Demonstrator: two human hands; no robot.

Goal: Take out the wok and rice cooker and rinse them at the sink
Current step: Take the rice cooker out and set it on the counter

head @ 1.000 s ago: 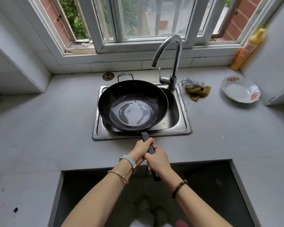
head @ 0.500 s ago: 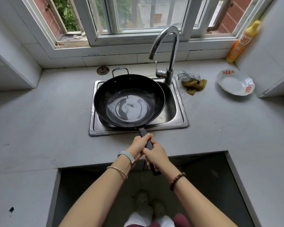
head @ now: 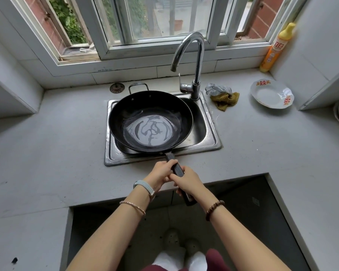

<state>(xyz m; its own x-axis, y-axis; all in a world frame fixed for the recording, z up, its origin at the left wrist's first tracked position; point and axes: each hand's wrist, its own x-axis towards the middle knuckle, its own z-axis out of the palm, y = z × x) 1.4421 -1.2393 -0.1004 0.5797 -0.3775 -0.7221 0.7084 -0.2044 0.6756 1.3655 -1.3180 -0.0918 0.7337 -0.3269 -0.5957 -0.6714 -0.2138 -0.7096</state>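
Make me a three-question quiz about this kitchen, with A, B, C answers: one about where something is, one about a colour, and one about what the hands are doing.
1. Where is the wok?
A. on the windowsill
B. over the sink
C. on the floor

2. What colour is the bottle?
A. blue
B. green
C. yellow and orange

3. Who holds the wok's handle?
A. both hands
B. one hand only
C. no hand

Answers:
1 B: its black bowl covers most of the steel sink.
2 C: the top is yellow and the body is orange.
3 A: the left hand and the right hand both curl round it.
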